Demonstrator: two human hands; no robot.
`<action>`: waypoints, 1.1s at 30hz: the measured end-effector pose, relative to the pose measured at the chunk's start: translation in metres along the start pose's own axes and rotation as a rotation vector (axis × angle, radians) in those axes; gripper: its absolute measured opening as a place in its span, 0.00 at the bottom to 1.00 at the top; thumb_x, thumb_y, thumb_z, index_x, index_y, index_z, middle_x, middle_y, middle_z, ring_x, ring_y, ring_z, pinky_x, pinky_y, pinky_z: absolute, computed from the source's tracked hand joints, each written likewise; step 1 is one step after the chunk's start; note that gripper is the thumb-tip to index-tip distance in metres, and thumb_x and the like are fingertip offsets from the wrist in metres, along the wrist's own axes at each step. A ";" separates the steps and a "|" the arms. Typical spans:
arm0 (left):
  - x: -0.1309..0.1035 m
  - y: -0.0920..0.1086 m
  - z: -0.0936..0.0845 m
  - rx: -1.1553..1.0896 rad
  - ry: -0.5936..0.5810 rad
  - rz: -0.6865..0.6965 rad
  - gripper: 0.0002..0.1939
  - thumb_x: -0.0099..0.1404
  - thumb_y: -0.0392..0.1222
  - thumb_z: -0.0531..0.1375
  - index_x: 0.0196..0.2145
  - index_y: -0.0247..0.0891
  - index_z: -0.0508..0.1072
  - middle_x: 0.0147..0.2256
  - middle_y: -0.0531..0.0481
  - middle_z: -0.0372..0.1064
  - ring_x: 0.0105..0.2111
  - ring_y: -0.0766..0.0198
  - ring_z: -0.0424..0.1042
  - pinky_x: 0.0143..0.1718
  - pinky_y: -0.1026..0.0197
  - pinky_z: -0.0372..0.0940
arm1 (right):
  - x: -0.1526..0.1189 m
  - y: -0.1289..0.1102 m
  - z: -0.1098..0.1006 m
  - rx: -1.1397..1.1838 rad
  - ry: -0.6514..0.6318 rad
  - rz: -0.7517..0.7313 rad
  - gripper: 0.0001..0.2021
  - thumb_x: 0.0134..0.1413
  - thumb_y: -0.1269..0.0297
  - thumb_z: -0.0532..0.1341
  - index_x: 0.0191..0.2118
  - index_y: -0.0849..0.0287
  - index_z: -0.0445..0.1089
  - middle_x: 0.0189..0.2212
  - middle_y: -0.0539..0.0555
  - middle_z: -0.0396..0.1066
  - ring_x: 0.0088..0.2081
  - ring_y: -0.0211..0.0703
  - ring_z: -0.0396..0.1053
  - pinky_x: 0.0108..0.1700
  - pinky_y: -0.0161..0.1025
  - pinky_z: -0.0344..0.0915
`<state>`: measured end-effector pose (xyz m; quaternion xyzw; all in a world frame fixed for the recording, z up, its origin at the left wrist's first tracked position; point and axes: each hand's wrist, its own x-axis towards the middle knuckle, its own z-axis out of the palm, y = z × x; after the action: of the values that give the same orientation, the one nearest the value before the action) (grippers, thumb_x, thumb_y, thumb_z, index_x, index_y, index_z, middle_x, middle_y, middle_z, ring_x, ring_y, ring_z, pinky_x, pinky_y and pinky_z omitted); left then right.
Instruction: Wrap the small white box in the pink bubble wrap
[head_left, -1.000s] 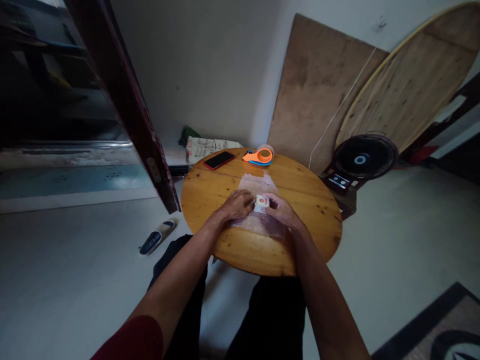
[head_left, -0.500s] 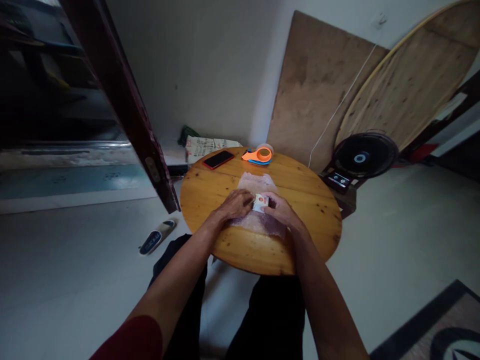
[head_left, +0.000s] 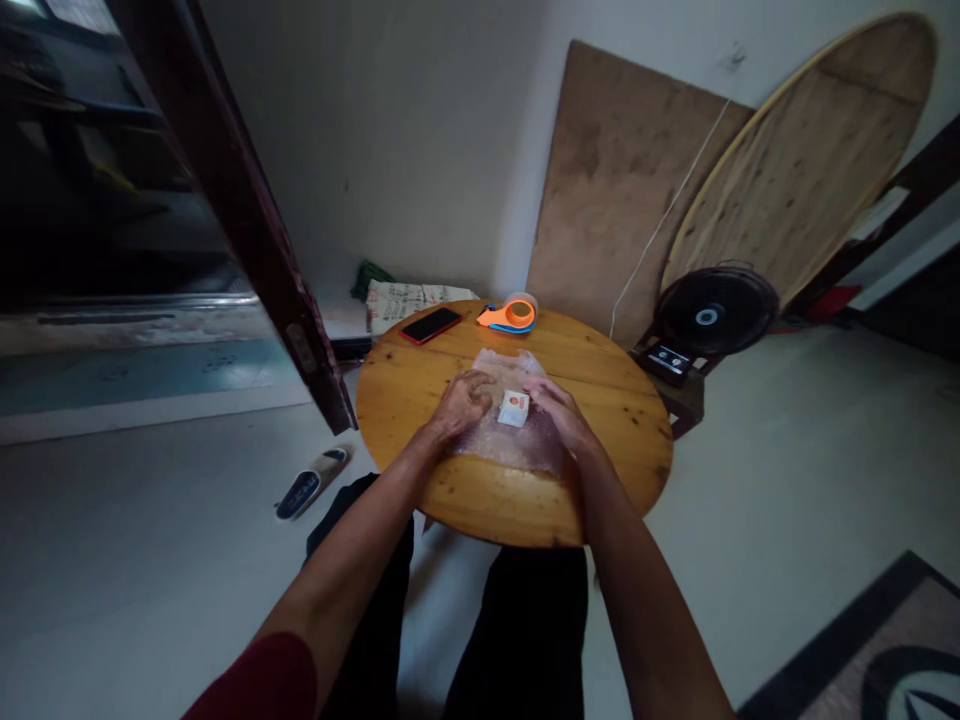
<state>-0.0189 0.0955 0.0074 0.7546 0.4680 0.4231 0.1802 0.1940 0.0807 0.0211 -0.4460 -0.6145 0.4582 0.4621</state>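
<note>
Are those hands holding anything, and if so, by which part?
Nothing looks gripped: the small white box sits on the bubble wrap between the left hand and right hand.

The person's left hand (head_left: pixel 459 405) has drawn away from the small white box (head_left: pixel 514 408), leaving a gap beyond its fingertips. The right hand (head_left: pixel 559 410) has let go too, its fingers straighter, and the box now sits ungripped between both hands.
</note>
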 end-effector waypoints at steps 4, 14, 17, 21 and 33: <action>-0.019 0.027 -0.017 0.089 -0.062 0.051 0.14 0.58 0.36 0.57 0.42 0.37 0.76 0.44 0.45 0.73 0.47 0.58 0.70 0.53 0.54 0.63 | 0.009 0.017 -0.004 0.076 0.053 0.027 0.22 0.49 0.43 0.62 0.43 0.55 0.72 0.46 0.55 0.74 0.48 0.49 0.71 0.48 0.44 0.67; -0.077 0.062 -0.034 0.489 -0.309 0.267 0.10 0.60 0.40 0.60 0.40 0.41 0.74 0.45 0.45 0.71 0.51 0.52 0.65 0.62 0.42 0.47 | 0.012 0.024 -0.006 0.050 0.100 0.014 0.23 0.49 0.40 0.60 0.42 0.54 0.72 0.44 0.54 0.74 0.42 0.46 0.71 0.43 0.42 0.68; -0.073 0.061 -0.024 0.534 -0.317 0.304 0.06 0.63 0.37 0.56 0.33 0.40 0.73 0.41 0.46 0.72 0.48 0.55 0.66 0.61 0.42 0.48 | 0.011 0.022 -0.006 0.048 0.118 0.012 0.24 0.48 0.39 0.60 0.42 0.54 0.72 0.45 0.54 0.74 0.45 0.49 0.70 0.44 0.44 0.68; -0.071 0.058 -0.013 0.520 -0.265 0.296 0.08 0.64 0.35 0.54 0.31 0.39 0.72 0.37 0.47 0.73 0.44 0.58 0.69 0.61 0.45 0.49 | 0.009 0.018 -0.004 0.089 0.141 0.014 0.24 0.47 0.39 0.61 0.41 0.53 0.72 0.47 0.54 0.73 0.50 0.52 0.69 0.48 0.48 0.68; 0.014 0.066 -0.006 0.489 -0.063 -0.074 0.09 0.60 0.36 0.56 0.31 0.39 0.77 0.30 0.45 0.77 0.34 0.58 0.74 0.44 0.57 0.63 | 0.005 0.001 -0.014 0.158 0.030 0.051 0.27 0.50 0.40 0.60 0.51 0.51 0.69 0.53 0.56 0.71 0.55 0.53 0.68 0.53 0.49 0.66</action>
<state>0.0160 0.0740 0.0616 0.7708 0.5782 0.2667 0.0219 0.2071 0.0878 0.0232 -0.4304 -0.5580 0.5101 0.4931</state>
